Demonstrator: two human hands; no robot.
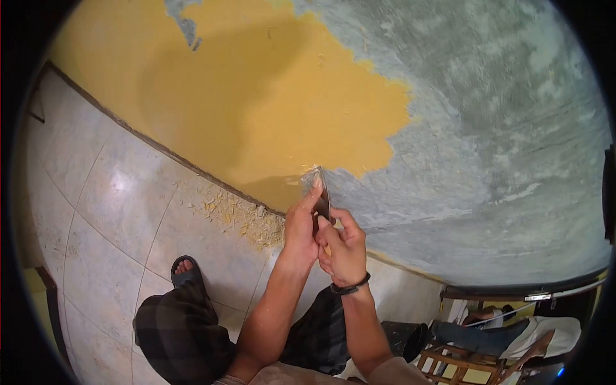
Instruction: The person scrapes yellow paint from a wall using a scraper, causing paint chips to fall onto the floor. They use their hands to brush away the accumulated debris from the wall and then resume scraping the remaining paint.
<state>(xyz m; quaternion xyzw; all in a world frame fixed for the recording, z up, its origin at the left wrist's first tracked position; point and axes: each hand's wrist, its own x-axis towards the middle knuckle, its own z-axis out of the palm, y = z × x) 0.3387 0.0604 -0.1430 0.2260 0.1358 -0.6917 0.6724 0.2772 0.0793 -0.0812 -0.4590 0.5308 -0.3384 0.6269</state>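
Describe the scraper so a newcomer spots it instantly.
Find the wall where yellow paint meets bare grey. The left hand and right hand come together at that border. The scraper is the dark blade they grip, unlike the dark bracelet, looped round a wrist.

No text, label, brand, number or sign can be read, near the fingers (317, 185) or farther from them (the small pale patch (538, 297), well apart from the fingers toward the lower right of the view, is too small to make out).
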